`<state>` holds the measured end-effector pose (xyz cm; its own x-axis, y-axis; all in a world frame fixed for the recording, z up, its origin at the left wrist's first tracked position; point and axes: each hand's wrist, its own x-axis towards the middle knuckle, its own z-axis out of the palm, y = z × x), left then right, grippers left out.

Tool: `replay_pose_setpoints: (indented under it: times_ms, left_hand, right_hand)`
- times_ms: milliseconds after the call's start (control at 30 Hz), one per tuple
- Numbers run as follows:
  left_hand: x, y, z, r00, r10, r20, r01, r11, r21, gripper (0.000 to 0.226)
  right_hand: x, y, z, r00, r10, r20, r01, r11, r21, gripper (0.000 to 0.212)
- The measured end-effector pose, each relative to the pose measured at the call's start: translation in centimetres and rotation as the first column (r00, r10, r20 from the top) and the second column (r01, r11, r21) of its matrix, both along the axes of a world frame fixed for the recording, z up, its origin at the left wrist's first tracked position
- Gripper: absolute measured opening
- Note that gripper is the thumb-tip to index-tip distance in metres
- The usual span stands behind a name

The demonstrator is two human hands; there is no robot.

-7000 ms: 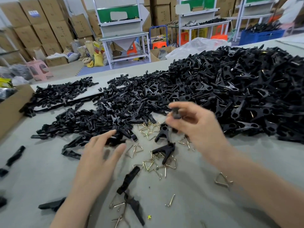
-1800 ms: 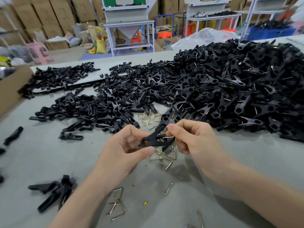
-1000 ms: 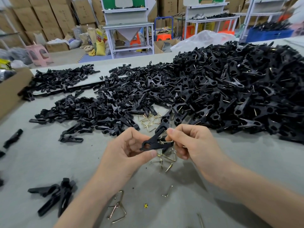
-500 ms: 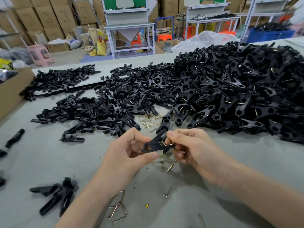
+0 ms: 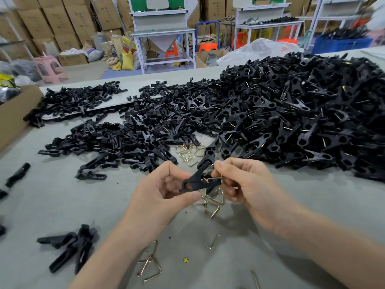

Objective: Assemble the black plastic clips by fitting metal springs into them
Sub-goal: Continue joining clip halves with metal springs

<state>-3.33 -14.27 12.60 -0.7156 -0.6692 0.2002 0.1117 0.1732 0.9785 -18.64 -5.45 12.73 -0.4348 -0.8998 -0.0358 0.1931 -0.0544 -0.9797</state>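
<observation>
Where black clips (image 5: 291,113) heap | grey table (image 5: 52,195) | cardboard boxes (image 5: 52,21) behind

Both my bare forearms come in from the table's near edge and converge, hands close together. My left hand (image 5: 164,190), palm turned right, pinches the clip (image 5: 198,181) between thumb and curled fingers; my right hand (image 5: 248,184), fingers curled, pinches the spring (image 5: 214,178) at its mouth

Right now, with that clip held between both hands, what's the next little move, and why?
Probably press the metal spring deeper into the black clip: the left hand steadies the clip, the right hand pinches the spring, which looks only partly seated.
</observation>
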Motion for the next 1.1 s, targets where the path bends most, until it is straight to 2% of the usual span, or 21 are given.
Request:
replay_pose_setpoints:
  times_ms: [233,467,567,733,867,1100]
  left_hand:
    - [-0.1,-0.1,-0.1,1.0,0.007,0.01,-0.006,1.0,-0.014,0.026]
    - [0.0,-0.4,-0.5,1.0,-0.015,0.02,0.015,0.999,-0.034,0.025]
    - [-0.1,-0.4,-0.5,1.0,0.007,0.014,-0.006,0.999,-0.042,0.027]
    - [-0.1,-0.4,-0.5,0.999,0.035,-0.014,-0.035,0.999,-0.017,0.027]
    - [0.1,-0.5,-0.4,1.0,0.016,-0.019,-0.016,1.0,0.004,0.023]
    - [0.0,-0.5,-0.2,0.996,-0.023,-0.09,0.029,0.998,0.064,0.025]
  right_hand:
    - [0.3,0.0,-0.1,0.998,-0.03,-0.048,0.03,0.999,-0.018,0.032]
    - [0.2,0.3,0.6,0.993,0.072,-0.093,-0.067,0.996,0.052,0.034]
    - [-0.3,0.3,1.0,0.994,0.063,-0.088,-0.058,0.997,0.059,0.031]
    - [-1.3,0.5,1.9,0.999,0.048,0.005,-0.048,0.999,0.012,0.02]
    - [-1.0,0.7,2.0,0.995,0.089,-0.045,-0.087,0.996,0.028,0.02]
    - [-0.4,0.8,2.2,0.993,0.054,-0.105,-0.054,0.999,-0.005,0.018]
